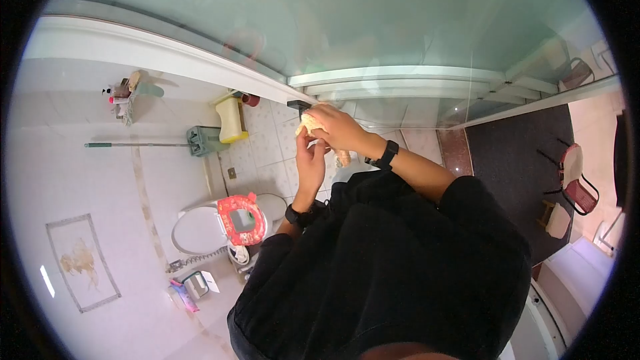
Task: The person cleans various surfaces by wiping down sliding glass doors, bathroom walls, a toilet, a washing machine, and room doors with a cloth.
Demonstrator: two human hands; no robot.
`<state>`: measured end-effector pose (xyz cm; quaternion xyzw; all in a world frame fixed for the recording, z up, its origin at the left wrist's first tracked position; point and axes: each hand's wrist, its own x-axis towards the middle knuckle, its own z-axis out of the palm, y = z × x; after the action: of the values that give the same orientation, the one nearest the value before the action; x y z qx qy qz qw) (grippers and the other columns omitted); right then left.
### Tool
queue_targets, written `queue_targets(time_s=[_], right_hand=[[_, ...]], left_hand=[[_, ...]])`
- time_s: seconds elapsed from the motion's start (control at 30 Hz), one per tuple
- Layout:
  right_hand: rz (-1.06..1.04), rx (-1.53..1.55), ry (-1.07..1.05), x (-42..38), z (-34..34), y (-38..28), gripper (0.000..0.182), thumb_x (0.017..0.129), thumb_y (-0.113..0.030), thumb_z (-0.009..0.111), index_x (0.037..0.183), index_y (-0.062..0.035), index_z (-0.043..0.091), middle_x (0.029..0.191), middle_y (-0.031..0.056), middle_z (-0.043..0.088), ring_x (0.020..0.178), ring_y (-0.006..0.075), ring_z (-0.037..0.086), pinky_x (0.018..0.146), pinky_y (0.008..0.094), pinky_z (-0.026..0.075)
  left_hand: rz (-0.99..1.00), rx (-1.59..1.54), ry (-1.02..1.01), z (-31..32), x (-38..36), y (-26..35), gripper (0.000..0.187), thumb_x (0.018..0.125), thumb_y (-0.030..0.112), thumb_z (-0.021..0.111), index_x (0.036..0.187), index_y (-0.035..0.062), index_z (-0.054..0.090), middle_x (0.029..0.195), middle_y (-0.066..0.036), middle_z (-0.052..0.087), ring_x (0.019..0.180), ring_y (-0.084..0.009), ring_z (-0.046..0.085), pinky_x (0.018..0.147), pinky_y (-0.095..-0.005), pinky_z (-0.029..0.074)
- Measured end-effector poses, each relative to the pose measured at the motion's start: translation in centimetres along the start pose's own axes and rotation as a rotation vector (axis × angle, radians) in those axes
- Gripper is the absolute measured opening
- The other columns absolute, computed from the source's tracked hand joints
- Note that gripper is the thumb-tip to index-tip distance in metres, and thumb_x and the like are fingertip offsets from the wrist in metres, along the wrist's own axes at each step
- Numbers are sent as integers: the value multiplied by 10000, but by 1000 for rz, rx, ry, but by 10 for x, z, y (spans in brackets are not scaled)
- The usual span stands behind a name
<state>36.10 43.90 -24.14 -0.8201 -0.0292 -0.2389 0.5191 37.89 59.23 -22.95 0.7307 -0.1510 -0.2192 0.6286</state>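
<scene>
A pale yellow cloth (309, 123) is bunched between my two hands beside the edge of a glass door. My right hand (339, 129) is closed over it from the right, with the fingers curled on top. From below, my left hand (311, 162) reaches up, its fingertips gripping the cloth's lower edge. Just above the cloth, a black door handle (298, 104) sticks out from the white door frame (220, 70). Part of the cloth is hidden under my right fingers.
Frosted glass panels (400, 27) stand ahead. To the left are a toilet with a red seat cover (227, 217), a green-handled mop (140, 145) in a grey-green bucket (203, 141), and a yellow bin (232, 120). At the right, a dark mat (513, 160) lies near a red chair (579, 180).
</scene>
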Motion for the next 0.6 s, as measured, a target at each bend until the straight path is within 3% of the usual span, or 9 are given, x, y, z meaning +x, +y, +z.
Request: queue_targets(time_s=[0.17, 0.27, 0.47, 0.6], right_hand=[[145, -104, -108, -5, -13, 17, 424, 809, -208, 669, 1206, -99, 569, 1156, 129, 592, 1013, 329, 609, 827, 413, 515], [136, -197, -106, -19, -33, 25, 434, 806, -216, 673, 1213, -107, 568, 1130, 120, 602, 995, 329, 615, 817, 417, 517], [222, -308, -57, -41, -41, 26, 472, 784, -194, 687, 1231, -121, 553, 1111, 114, 588, 975, 337, 610, 790, 417, 520], [188, -407, -75, -30, -24, 6, 482, 763, -187, 707, 1216, -127, 553, 1093, 118, 579, 963, 338, 613, 771, 427, 517]], left_hand=[[128, 219, -141, 7, 19, -17, 461, 946, 58, 542, 1333, -23, 306, 957, -176, 662, 829, -227, 679, 725, -344, 547], [73, 270, -295, 21, 29, -11, 482, 930, 68, 565, 1324, -35, 307, 944, -186, 666, 807, -258, 690, 700, -350, 546], [99, 289, -413, 35, 32, -8, 450, 899, 118, 606, 1236, -66, 370, 908, -209, 671, 801, -307, 696, 698, -362, 548], [83, 278, -456, 8, 36, -1, 352, 946, 96, 560, 1199, -44, 359, 941, -144, 680, 846, -228, 691, 747, -335, 540]])
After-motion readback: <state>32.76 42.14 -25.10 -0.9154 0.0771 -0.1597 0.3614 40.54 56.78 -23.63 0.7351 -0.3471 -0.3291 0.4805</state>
